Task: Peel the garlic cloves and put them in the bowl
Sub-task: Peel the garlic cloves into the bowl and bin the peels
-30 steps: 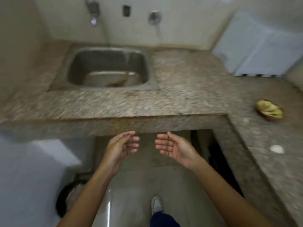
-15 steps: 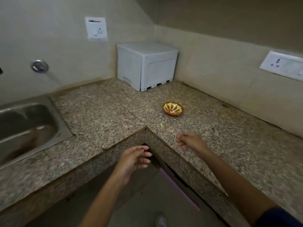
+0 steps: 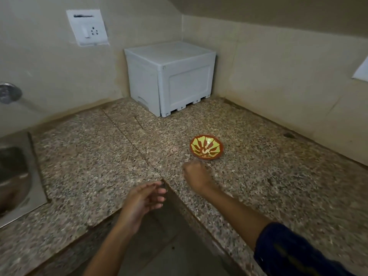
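Note:
A small orange bowl [image 3: 206, 147] with a yellow leaf pattern stands on the granite counter [image 3: 99, 166]. A pale shape lies at its centre; I cannot tell whether it is garlic or pattern. My right hand [image 3: 196, 175] is on the counter just in front and left of the bowl. Its fingers curl down and hide whatever is under them, and no garlic clove shows. My left hand [image 3: 145, 200] hovers at the counter's inner corner with relaxed fingers, holding nothing.
A white plastic box [image 3: 171, 76] sits in the back corner against the walls. A steel sink [image 3: 14, 176] is set into the counter at far left, below a wall tap fitting [image 3: 8, 92]. A socket plate [image 3: 87, 26] is on the wall.
The view swung from the sink to the counter corner. My right hand moved forward towards the bowl and its fingers curled down. My left hand stayed near the counter edge.

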